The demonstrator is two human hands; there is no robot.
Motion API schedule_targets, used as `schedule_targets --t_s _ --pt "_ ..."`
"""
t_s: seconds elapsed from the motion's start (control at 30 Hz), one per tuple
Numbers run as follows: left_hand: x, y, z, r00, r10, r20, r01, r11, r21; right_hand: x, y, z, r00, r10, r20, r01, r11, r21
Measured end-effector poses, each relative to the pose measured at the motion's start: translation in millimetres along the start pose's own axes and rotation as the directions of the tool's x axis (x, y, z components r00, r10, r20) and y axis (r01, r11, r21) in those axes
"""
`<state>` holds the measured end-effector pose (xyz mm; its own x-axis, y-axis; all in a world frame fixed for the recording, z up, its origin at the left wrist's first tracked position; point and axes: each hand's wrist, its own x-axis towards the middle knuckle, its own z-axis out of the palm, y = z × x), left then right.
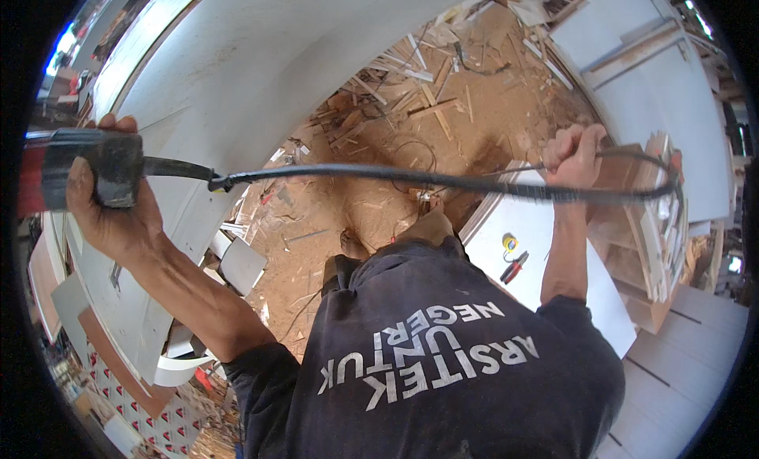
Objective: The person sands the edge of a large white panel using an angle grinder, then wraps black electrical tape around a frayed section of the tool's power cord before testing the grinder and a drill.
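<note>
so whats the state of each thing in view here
left hand: closed around the tool
red and black tool: held up, cut off at the picture's edge
black cable: raised, looping back at the right
right hand: closed on the cable
pliers: lying on the white board, open or shut unclear
small yellow thing: resting beside the pliers
wood scraps: scattered on the floor

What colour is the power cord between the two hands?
The power cord is black, clearest in the head view.
</note>
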<state>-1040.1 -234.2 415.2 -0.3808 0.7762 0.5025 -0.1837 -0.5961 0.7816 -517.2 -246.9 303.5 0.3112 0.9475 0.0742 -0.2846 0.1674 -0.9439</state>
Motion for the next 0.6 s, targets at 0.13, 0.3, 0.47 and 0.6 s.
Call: schedule_targets --t_s 0.13,0.3,0.47,0.6 --pt "-6 -4 15 0.998 -0.052 0.029 0.053 0.998 -0.036 33 16 1 0.99 0.063 -0.13 -0.07 0.996 -0.053" --pt "-23 -35 30 0.996 -0.079 -0.049 0.081 0.996 0.033 11 36 12 0.982 0.15 0.118 -0.158 0.986 0.06" --pt "-54 -53 47 0.976 -0.126 -0.176 0.138 0.989 0.058 17 36 -14 0.899 0.265 0.35 -0.33 0.933 0.141" --pt "-99 -68 85 0.948 -0.088 -0.307 0.163 0.96 0.228 19 39 -31 0.869 0.286 0.403 -0.364 0.923 0.129"
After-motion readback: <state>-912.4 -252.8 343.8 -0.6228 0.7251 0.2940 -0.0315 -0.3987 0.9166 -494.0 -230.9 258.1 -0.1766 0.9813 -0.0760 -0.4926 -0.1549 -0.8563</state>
